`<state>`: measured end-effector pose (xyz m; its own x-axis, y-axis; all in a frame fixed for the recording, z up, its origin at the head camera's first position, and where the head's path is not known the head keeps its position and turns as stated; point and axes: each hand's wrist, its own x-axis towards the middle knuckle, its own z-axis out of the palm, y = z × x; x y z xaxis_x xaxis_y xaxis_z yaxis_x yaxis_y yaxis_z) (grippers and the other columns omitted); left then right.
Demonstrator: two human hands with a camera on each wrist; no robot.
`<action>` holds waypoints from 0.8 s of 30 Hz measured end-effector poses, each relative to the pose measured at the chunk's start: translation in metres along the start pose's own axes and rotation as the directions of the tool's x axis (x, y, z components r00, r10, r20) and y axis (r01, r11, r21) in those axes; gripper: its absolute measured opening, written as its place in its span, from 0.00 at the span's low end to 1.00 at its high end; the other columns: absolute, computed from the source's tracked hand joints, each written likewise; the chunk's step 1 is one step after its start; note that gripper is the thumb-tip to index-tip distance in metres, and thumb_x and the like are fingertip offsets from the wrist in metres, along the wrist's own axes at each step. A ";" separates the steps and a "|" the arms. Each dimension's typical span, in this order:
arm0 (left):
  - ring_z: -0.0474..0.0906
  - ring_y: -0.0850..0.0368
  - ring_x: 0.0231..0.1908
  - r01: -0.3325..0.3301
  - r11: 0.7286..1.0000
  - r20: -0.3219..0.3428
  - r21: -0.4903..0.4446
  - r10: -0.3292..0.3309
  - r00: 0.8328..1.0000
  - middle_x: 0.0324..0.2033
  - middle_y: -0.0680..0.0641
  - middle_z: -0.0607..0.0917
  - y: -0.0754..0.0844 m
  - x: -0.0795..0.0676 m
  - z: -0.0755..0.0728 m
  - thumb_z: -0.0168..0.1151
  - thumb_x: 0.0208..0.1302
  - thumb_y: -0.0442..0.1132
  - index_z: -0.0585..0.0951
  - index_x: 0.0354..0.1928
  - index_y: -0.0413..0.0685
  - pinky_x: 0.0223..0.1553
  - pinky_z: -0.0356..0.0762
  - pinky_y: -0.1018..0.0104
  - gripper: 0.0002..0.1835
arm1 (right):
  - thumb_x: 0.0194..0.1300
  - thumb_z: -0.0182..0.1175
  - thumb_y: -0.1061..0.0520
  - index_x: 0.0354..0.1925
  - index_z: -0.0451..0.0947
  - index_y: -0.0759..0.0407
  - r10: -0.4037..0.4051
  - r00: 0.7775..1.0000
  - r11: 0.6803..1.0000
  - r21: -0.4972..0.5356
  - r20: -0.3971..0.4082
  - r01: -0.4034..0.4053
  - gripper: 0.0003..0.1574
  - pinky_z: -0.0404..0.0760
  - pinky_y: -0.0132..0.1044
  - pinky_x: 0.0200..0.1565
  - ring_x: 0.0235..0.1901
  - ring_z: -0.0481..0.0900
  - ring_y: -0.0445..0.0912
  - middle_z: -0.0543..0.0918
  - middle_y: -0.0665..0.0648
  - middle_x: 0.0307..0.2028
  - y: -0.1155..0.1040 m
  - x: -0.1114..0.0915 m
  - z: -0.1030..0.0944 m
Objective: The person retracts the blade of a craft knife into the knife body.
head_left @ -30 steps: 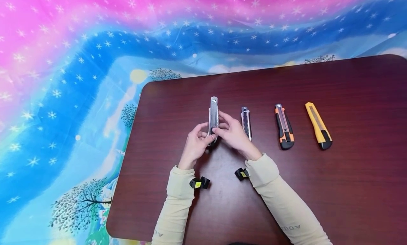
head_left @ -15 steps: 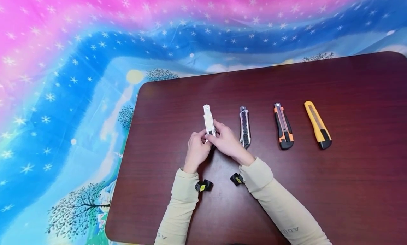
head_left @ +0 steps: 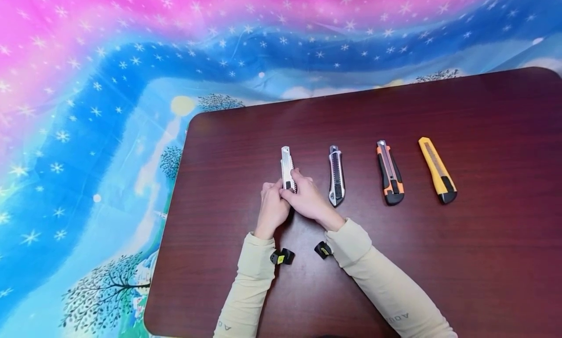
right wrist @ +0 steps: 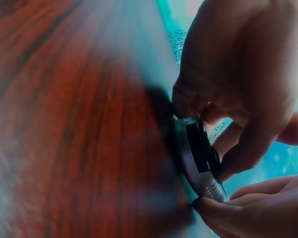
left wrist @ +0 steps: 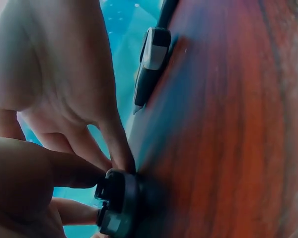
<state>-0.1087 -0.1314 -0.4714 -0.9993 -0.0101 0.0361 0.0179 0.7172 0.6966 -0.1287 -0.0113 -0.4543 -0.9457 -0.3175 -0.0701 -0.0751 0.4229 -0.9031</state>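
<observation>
A silver utility knife (head_left: 287, 165) points away from me at the left of the row, low over the table. My left hand (head_left: 272, 208) holds its near end from the left side. From the right, my right hand (head_left: 309, 197) grips the same end, thumb across the black slider area. In the left wrist view, fingertips of both hands meet around the knife's dark butt end (left wrist: 120, 203). The right wrist view shows its ridged silver side (right wrist: 211, 188) between the fingers. Part of the handle is hidden by the hands.
To the right on the dark red table (head_left: 491, 260) lie a grey-and-black utility knife (head_left: 336, 174), an orange-and-black one (head_left: 390, 172) and a yellow one (head_left: 437, 169). A pink and blue patterned cloth (head_left: 110, 99) hangs behind and left of the table.
The silver utility knife has come down from a raised, tilted position to low over the table. Both hands moved down with it and stay on it; the other knives stayed put.
</observation>
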 end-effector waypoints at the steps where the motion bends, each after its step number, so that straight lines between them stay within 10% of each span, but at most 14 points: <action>1: 0.70 0.40 0.43 0.013 1.000 0.004 -0.009 -0.013 1.000 0.38 0.33 0.80 0.000 0.000 0.001 0.54 0.62 0.33 0.80 0.53 0.37 0.48 0.70 0.48 0.18 | 0.63 0.58 0.56 0.58 0.71 0.67 0.003 1.000 1.000 0.015 -0.005 -0.003 0.27 0.72 0.54 0.63 0.60 0.72 0.61 0.67 0.78 0.63 0.000 -0.001 0.000; 10: 0.67 0.37 0.45 0.055 0.996 0.006 -0.069 -0.055 0.998 0.44 0.32 0.74 0.002 -0.008 0.004 0.56 0.64 0.36 0.71 0.62 0.30 0.49 0.68 0.46 0.26 | 0.64 0.57 0.54 0.57 0.72 0.64 0.030 0.999 0.999 0.017 0.013 -0.030 0.25 0.76 0.52 0.54 0.49 0.76 0.57 0.77 0.72 0.55 -0.001 -0.008 -0.001; 24: 0.65 0.38 0.49 0.135 0.987 0.049 -0.090 -0.131 0.990 0.48 0.32 0.71 -0.003 -0.016 0.008 0.53 0.68 0.40 0.66 0.66 0.30 0.53 0.68 0.47 0.29 | 0.64 0.56 0.57 0.64 0.67 0.67 0.007 0.999 0.999 0.052 0.031 -0.009 0.32 0.61 0.56 0.71 0.69 0.60 0.63 0.63 0.76 0.67 0.004 -0.014 -0.001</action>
<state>-0.0934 -0.1273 -0.4800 -0.9934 -0.0700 -0.0906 -0.1143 0.6436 0.7568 -0.1156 -0.0042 -0.4559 -0.9358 -0.3407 -0.0900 -0.0499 0.3810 -0.9232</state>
